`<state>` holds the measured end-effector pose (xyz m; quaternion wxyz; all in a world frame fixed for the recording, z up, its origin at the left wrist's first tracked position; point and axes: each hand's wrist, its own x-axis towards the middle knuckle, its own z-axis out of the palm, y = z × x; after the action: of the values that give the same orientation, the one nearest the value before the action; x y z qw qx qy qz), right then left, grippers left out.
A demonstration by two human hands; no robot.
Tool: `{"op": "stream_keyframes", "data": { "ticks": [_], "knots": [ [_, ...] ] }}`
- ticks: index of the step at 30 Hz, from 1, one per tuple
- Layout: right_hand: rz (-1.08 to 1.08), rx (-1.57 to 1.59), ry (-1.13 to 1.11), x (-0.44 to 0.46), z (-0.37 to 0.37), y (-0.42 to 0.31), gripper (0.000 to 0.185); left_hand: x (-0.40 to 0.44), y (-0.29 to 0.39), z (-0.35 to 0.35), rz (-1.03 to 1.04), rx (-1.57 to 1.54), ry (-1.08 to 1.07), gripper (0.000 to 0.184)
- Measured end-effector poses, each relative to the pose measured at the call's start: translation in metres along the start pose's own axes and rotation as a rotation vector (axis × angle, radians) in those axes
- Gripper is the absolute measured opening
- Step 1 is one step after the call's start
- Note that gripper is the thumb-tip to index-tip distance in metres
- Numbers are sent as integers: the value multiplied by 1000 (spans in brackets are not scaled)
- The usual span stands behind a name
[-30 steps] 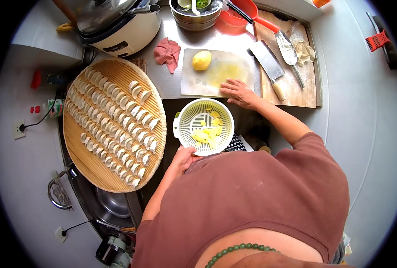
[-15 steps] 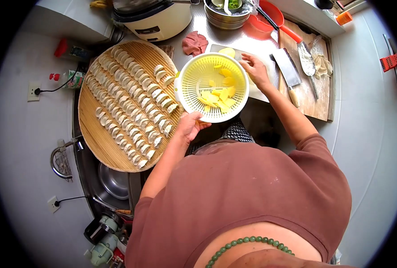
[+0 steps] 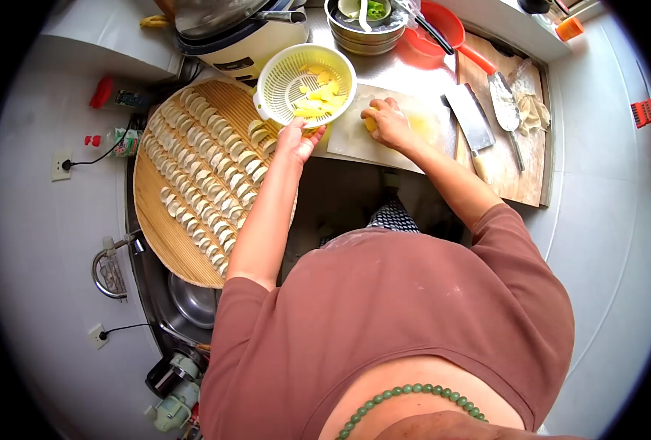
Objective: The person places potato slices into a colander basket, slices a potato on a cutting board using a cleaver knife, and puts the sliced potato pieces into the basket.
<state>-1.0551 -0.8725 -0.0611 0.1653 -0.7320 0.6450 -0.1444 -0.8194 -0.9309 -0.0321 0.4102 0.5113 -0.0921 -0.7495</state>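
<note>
My left hand (image 3: 301, 141) grips the near rim of a white plastic colander (image 3: 267, 79), tilted up over the counter. Inside lie yellow potato slices (image 3: 328, 89), gathered toward its right and near side. My right hand (image 3: 388, 123) is closed over a pale cutting board (image 3: 355, 143), fingers curled down round a yellow potato piece (image 3: 370, 123). How many pieces it holds is hidden by the fingers. A wet yellowish patch shows on the board beside that hand.
To the left, a round woven tray (image 3: 157, 238) carries rows of dumplings (image 3: 201, 158). A cleaver (image 3: 470, 116) and a floury scoop (image 3: 503, 103) lie on a wooden board (image 3: 531, 165) at right. Behind stand a cooker (image 3: 226, 55), steel bowls (image 3: 366, 38) and a red strainer-like vessel (image 3: 443, 22).
The colander has moved away from me and to the left, in my left hand. My right hand has left the colander's side and come down on the cutting board, closing on a potato piece.
</note>
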Motion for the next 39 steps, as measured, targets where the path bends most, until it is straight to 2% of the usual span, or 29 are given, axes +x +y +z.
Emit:
{"op": "stream_keyframes", "data": {
  "ticks": [1,5,6,8,11,13,14,15,16,19,20,24,27,28,31,34,39],
  "knots": [
    [46,13,-20,-11,-2,-1,43,14,-6,-1,-1,-19,-10,42],
    [112,147,83,-40,-5,-1,64,33,-23,6,39,-76,-59,40],
    [103,188,127,-43,0,4,76,31,-29,9,74,-90,-63,39],
    [91,311,201,-46,8,19,76,25,-41,12,115,-182,-98,39],
    [116,444,268,-60,-2,26,69,6,-69,15,97,-190,91,37],
    [113,474,306,-72,-22,28,63,-13,-91,17,40,146,-19,35],
    [119,425,417,-79,-20,36,48,-14,-99,22,161,402,-86,33],
    [166,428,434,-88,-26,43,45,-12,-103,28,281,660,-157,31],
    [215,429,452,-99,-35,50,42,-1,-104,31,523,953,-179,31],
    [281,290,526,-137,-49,84,33,21,-103,54,790,1295,-250,36],
    [336,333,500,-149,-52,96,32,27,-103,62,766,1366,-263,40],
    [341,214,496,-181,-56,129,33,35,-104,84,525,1480,-330,47],
    [372,157,479,-193,-68,132,35,31,-99,93,454,1555,-380,48],
    [377,135,441,-198,-67,138,47,27,-98,96,452,1600,-377,49],
    [479,120,308,-200,-73,137,58,15,-100,107,355,1686,-299,50],
    [509,136,208,-197,-75,140,65,19,-113,104,60,1264,-150,50],
    [434,265,335,-195,-77,131,60,25,-133,113,124,1031,-116,51]
  ]
}}
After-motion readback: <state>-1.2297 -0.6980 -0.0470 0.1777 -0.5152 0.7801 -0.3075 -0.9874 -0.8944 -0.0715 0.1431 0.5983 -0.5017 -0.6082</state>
